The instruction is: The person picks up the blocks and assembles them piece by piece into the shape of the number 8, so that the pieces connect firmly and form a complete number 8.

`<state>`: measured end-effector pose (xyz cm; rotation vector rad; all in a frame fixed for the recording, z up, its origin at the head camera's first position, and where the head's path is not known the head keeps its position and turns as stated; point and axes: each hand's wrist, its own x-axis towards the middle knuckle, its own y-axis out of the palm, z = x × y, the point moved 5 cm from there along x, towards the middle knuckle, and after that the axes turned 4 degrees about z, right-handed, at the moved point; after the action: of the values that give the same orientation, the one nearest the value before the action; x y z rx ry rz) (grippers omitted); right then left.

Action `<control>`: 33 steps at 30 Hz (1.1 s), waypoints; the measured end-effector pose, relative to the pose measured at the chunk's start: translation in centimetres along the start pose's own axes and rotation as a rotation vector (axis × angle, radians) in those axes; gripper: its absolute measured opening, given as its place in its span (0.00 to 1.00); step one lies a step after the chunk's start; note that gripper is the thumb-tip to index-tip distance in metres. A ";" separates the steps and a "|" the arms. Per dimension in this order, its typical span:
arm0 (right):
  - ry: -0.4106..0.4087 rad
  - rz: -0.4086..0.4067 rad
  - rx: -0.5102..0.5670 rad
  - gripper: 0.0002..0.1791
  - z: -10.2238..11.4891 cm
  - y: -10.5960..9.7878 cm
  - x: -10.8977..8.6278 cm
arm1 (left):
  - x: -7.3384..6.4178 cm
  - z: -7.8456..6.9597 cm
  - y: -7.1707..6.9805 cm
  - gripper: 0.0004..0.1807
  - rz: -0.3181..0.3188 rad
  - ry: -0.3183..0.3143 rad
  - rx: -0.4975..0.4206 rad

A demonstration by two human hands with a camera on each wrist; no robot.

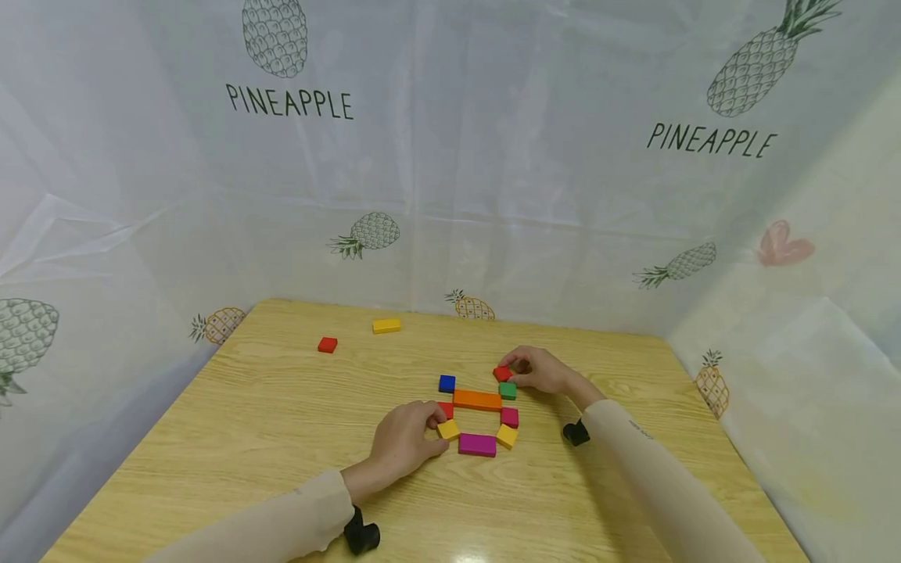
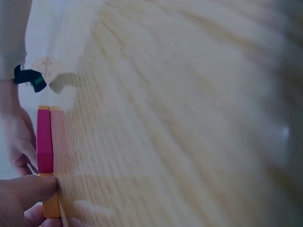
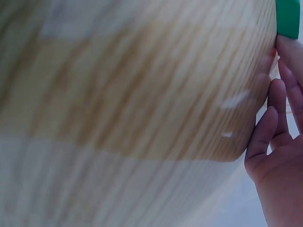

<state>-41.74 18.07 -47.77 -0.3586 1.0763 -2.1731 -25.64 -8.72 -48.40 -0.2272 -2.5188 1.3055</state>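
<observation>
My left hand (image 1: 401,442) pinches a yellow block (image 1: 447,431) between thumb and fingers at the near left corner of a block figure. Beyond the figure's far right corner, my right hand (image 1: 540,370) holds a small red block (image 1: 502,374) by thumb and fingertips, close behind a green block (image 1: 507,391). A long orange block (image 1: 477,400) lies across the middle, with a blue block (image 1: 446,383) at its far left end. Another red block (image 1: 446,409) is partly behind the left fingers. Nearest me is a magenta block (image 2: 44,142), beside the pinched yellow one.
A pinkish-red block (image 1: 510,417) and a second yellow block (image 1: 507,436) form the figure's right side. Farther off on the wooden table (image 1: 281,407) lie a loose red block (image 1: 327,345) and a long yellow block (image 1: 386,326). A pineapple-print sheet (image 1: 493,156) hangs behind.
</observation>
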 end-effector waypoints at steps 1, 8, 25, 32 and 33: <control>0.002 0.004 0.008 0.16 -0.1 0.0 0.0 | 0.0 0.0 0.0 0.15 0.002 -0.005 -0.001; -0.001 0.012 0.024 0.17 -0.2 -0.1 0.1 | 0.0 -0.1 -0.2 0.15 0.000 -0.007 -0.009; 0.010 0.018 0.056 0.16 -0.2 0.0 0.4 | 0.0 -0.1 -0.1 0.15 -0.009 0.004 0.004; -0.003 0.023 0.060 0.16 -0.4 0.1 0.5 | 0.0 -0.2 -0.2 0.16 -0.008 0.004 0.011; -0.003 0.023 0.060 0.16 -0.5 0.2 0.5 | -0.1 -0.2 -0.2 0.16 -0.007 0.002 0.010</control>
<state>-42.30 17.91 -48.20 -0.3211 1.0064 -2.1791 -25.50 -8.66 -48.13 -0.2169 -2.5081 1.3139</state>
